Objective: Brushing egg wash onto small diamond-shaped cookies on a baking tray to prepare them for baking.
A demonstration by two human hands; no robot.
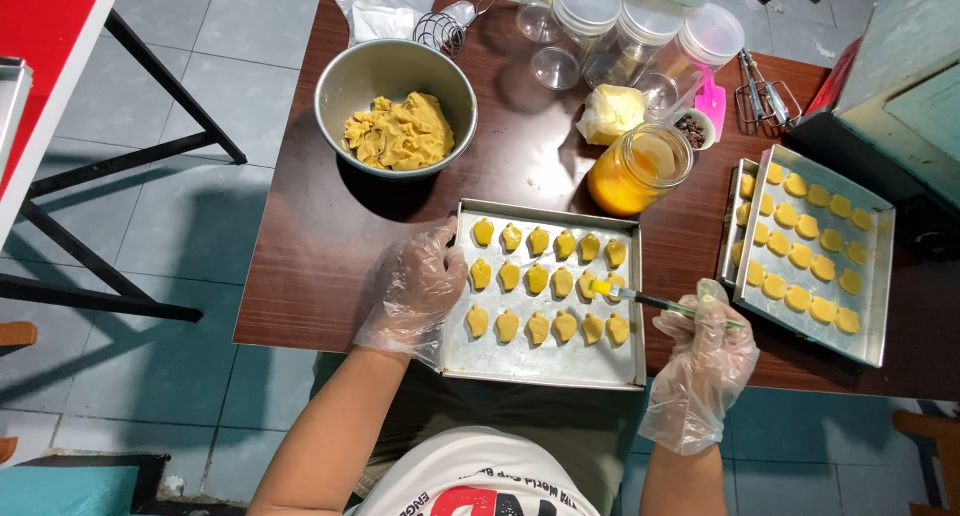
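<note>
A bowl of dough [396, 108] sits near the tabletop's [310, 236] far left corner. The gloved left hand [412, 291] rests with spread fingers on the near tray's [545, 361] left rim. The right hand [706, 361] pinches a brush [655, 301], its tip touching a cookie [590, 285]. A second tray [875, 276] partly overhangs the near edge at right.

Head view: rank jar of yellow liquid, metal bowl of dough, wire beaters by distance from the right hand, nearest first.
From the right hand:
1. Jar of yellow liquid, up and slightly left of the hand.
2. Wire beaters, at the table's far edge.
3. Metal bowl of dough, far left.
</note>
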